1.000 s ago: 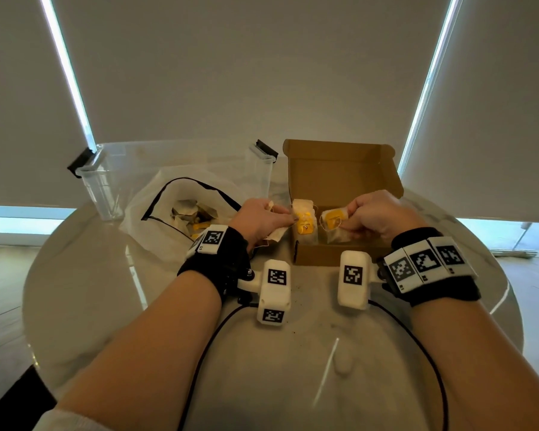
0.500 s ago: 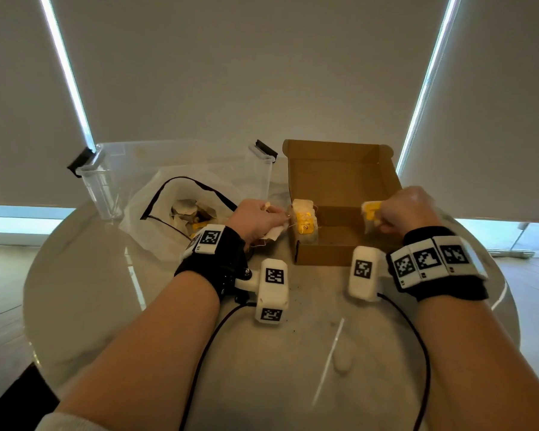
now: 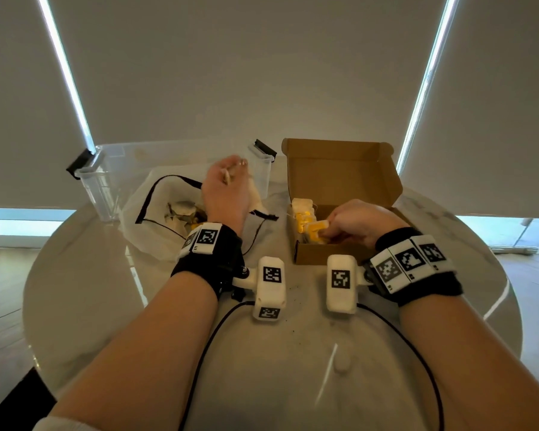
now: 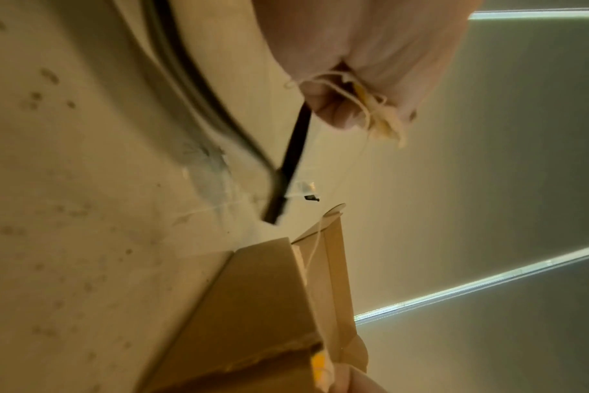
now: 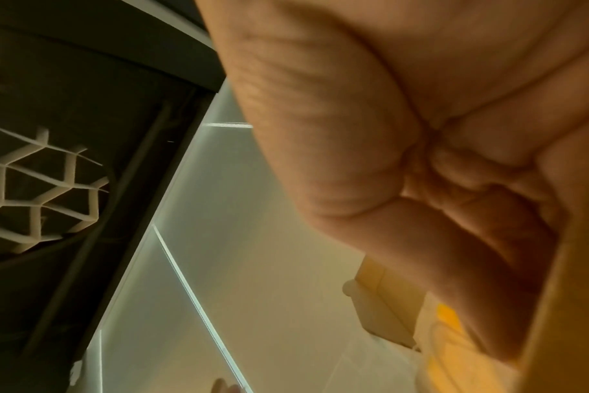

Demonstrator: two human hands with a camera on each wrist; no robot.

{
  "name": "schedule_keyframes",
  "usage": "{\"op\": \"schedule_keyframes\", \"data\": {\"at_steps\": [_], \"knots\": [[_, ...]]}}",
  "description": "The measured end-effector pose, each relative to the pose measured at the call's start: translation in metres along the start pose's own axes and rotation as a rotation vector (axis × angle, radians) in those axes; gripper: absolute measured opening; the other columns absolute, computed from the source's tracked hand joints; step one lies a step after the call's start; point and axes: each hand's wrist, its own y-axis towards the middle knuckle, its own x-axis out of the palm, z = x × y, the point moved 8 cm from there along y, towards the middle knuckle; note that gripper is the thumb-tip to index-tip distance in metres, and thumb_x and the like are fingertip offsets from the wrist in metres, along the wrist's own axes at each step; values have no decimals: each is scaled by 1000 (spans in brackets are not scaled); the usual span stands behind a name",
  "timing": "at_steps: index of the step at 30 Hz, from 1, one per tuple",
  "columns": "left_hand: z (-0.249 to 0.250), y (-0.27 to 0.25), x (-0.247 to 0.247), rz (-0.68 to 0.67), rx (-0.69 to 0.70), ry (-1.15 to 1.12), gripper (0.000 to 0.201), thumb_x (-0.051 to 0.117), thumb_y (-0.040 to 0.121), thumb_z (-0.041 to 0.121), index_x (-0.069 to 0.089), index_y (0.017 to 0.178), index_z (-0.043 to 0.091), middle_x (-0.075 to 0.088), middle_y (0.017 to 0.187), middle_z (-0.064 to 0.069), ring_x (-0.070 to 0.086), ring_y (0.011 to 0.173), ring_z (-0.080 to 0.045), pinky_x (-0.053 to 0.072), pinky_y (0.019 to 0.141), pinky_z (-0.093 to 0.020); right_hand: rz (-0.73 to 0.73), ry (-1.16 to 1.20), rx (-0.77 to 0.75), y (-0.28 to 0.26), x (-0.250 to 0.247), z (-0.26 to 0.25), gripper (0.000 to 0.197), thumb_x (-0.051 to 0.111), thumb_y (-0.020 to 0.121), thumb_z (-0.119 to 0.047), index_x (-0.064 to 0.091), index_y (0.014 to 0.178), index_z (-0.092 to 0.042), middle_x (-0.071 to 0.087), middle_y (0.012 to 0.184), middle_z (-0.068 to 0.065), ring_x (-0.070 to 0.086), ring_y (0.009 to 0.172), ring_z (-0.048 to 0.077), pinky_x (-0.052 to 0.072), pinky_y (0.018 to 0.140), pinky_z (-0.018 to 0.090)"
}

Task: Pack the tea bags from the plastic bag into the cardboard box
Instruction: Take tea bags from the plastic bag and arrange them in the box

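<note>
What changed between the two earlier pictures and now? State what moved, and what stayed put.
The left hand rose from beside the cardboard box to above the plastic bag, pinching a tea-bag tag and strings. The right hand swung out right, then returned low into the box, holding a tea bag. Box, bag and clear bin stayed put.

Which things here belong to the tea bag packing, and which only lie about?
Belong to the job:
box
tea bags in the box
plastic bag
tea bag in right hand
left hand, pinching strings

Just lying about:
clear tub
table
</note>
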Motion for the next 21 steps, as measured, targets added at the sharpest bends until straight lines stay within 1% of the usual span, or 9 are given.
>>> {"op": "schedule_keyframes", "data": {"at_steps": [3, 5, 8, 10, 11, 13, 16, 19, 21], "knots": [[16, -4, -10, 101, 139, -70, 6, 62, 90, 28, 60, 95, 30, 62, 103, 5, 60, 96, -11, 53, 86, -29, -1, -7, 18, 4, 4, 1, 18, 68, 82, -7, 66, 100, -4, 68, 99, 11, 63, 99, 24, 49, 96, 41], [18, -6, -3, 24, 153, 10, 4, 63, 88, 28, 61, 92, 30, 62, 98, 8, 59, 93, -11, 53, 86, -31, 12, 17, 20, 8, 6, 0, 16, 66, 83, -6, 66, 99, -4, 68, 98, 12, 63, 98, 24, 49, 96, 41], [1, -18, 31, -331, 35, 277, 6, 64, 87, 25, 65, 93, 25, 64, 95, 8, 60, 89, -10, 54, 80, -29, 73, 30, 22, 13, 6, -2, 14, 63, 86, -7, 66, 100, -4, 68, 100, 13, 64, 97, 24, 50, 94, 39], [-15, -32, 50, -570, -39, 459, 9, 67, 86, 24, 67, 93, 19, 67, 93, 0, 64, 86, -15, 55, 78, -30, 97, 52, 22, 17, 7, -3, 15, 63, 86, -5, 66, 101, -2, 68, 99, 14, 64, 96, 24, 52, 89, 35], [-21, -37, 54, -638, -65, 529, 11, 69, 84, 25, 69, 92, 16, 69, 92, -4, 65, 86, -18, 56, 80, -33, 96, 60, 25, 19, 8, -4, 17, 64, 85, -4, 66, 102, -1, 68, 98, 13, 65, 94, 23, 53, 86, 33], [-26, -41, 55, -678, -114, 594, 16, 70, 83, 27, 70, 90, 12, 70, 90, -7, 64, 84, -20, 54, 81, -35, 90, 69, 37, 23, 11, -3, 23, 67, 82, -2, 65, 104, -2, 68, 97, 12, 66, 91, 21, 55, 83, 32], [-28, -39, 56, -689, -132, 609, 23, 69, 83, 28, 72, 95, 8, 67, 82, -4, 61, 77, -16, 51, 75, -31, 90, 112, 50, 27, 16, -5, 31, 69, 79, -1, 62, 110, -3, 68, 99, 12, 67, 90, 20, 56, 80, 31], [-28, -39, 57, -695, -115, 626, 23, 69, 84, 29, 72, 95, 9, 66, 79, -2, 59, 74, -13, 51, 74, -30, 103, 161, 64, 30, 17, -5, 23, 65, 82, 1, 61, 105, -1, 67, 99, 14, 67, 91, 22, 56, 86, 35], [-29, -40, 56, -703, -107, 617, 20, 68, 84, 28, 72, 93, 10, 68, 82, -5, 62, 76, -16, 52, 76, -32, 106, 187, 63, 32, 18, -4, 20, 64, 82, 2, 61, 102, -1, 66, 99, 15, 67, 92, 23, 56, 86, 36]]}}
